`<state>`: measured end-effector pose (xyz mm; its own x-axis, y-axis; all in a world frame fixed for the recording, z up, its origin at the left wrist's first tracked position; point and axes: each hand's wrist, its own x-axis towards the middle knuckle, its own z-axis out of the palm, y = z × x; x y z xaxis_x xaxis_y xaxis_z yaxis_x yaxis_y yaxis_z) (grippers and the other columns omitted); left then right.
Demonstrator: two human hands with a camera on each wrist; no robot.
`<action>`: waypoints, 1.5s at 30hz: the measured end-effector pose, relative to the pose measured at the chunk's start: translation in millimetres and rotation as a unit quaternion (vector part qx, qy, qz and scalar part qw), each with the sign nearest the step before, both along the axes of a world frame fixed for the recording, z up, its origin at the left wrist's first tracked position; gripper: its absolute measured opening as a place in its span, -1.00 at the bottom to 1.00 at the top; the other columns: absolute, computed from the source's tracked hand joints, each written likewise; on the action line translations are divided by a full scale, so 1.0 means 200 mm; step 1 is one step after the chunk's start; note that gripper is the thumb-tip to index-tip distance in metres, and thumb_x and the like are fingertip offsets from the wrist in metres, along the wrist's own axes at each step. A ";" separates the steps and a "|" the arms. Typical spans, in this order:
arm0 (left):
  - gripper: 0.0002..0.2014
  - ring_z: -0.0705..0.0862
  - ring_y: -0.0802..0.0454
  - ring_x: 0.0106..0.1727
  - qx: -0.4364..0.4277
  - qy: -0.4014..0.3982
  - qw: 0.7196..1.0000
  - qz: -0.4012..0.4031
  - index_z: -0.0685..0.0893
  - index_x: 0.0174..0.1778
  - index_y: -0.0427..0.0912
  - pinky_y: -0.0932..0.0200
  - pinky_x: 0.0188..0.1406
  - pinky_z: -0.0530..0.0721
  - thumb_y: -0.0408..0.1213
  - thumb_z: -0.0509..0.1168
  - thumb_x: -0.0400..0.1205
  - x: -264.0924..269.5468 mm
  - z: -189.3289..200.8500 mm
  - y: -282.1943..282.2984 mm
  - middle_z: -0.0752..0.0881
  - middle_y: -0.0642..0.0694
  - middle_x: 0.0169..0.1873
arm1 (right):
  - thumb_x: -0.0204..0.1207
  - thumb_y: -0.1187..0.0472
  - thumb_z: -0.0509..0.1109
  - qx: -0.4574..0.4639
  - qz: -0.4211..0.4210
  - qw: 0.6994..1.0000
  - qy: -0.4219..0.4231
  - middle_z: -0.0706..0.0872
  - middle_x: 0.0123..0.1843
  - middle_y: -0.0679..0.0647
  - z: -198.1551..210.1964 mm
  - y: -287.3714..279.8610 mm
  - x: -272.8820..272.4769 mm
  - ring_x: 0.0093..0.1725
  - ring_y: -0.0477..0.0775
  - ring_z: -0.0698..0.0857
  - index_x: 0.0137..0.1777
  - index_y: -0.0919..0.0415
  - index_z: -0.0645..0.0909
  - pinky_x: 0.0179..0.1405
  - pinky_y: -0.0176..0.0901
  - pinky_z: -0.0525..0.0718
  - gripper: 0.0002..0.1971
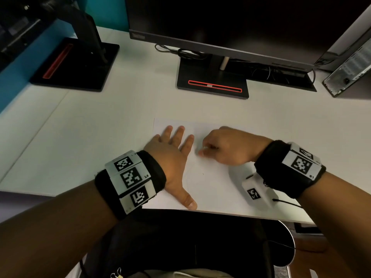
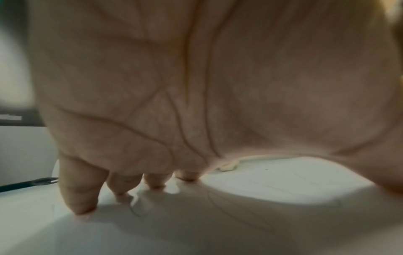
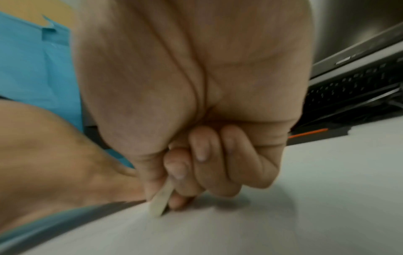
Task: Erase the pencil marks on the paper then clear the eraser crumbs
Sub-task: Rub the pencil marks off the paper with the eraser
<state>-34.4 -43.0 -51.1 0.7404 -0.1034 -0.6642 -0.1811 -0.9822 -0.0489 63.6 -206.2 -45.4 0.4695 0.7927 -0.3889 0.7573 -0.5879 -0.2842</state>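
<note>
While the left hand [image 1: 172, 157] lies flat with its fingers straight and spread, pressing down the left part of the paper [image 1: 210, 187], the right hand [image 1: 228, 147] works just beside it, fingers curled tight. From the right wrist view, the eraser [image 3: 160, 201] is a thin pale slab pinched between the thumb and the curled fingers, with its lower end poking out below the fingertips [image 3: 176, 202] and touching the sheet. The head view shows only a pale tip at the pinch, close to the left hand's index finger but apart from it. Faint pencil lines [image 2: 244, 212] curve across the paper under and near the left palm; they are thin and hard to follow. One pale scrap [image 2: 227, 167] lies on the sheet beyond the left palm, possibly eraser crumbs, though the blur leaves that unsure. The paper sits at the near edge of the white desk [image 1: 100, 121]. Farther back stands a dark monitor [image 1: 230, 23] on a base with a red slot [image 1: 214, 86], and another stand [image 1: 76, 63] is at far left
</note>
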 end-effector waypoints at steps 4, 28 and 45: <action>0.62 -0.49 -0.36 0.69 -0.005 -0.003 1.000 0.001 -0.60 0.65 -0.10 -0.26 0.74 -0.19 0.72 0.33 0.10 0.00 0.00 0.00 -0.60 -0.23 0.64 | 0.76 -0.04 0.19 0.025 0.014 1.000 -0.011 0.60 -0.40 0.02 -0.02 0.03 -0.03 -0.39 -0.09 0.53 -0.28 0.21 0.56 -0.27 -0.23 0.44 -0.56; 0.62 -0.50 -0.35 0.69 -0.010 -0.008 1.000 0.001 -0.59 0.66 -0.11 -0.25 0.72 -0.20 0.73 0.32 0.10 -0.01 -0.01 0.01 -0.60 -0.23 0.65 | 0.77 -0.03 0.20 0.001 -0.042 0.999 -0.003 0.58 -0.44 0.08 0.01 0.07 0.02 -0.41 0.02 0.51 -0.38 0.26 0.52 -0.33 -0.09 0.44 -0.49; 0.62 -0.49 -0.28 0.71 -0.023 -0.025 0.999 -0.002 -0.55 0.68 -0.19 -0.20 0.72 -0.18 0.74 0.29 0.11 -0.03 0.00 0.03 -0.58 -0.19 0.66 | 0.77 -0.04 0.20 -0.001 -0.060 0.998 0.007 0.56 -0.40 0.10 0.00 0.05 0.01 -0.38 0.05 0.49 -0.35 0.27 0.51 -0.38 -0.16 0.40 -0.50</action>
<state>-39.7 -37.8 -52.0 0.7717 -0.1364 -0.6212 -0.1839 -0.9829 -0.0127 65.2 -196.1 -44.9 0.5553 0.7298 -0.3988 0.6769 -0.6752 -0.2932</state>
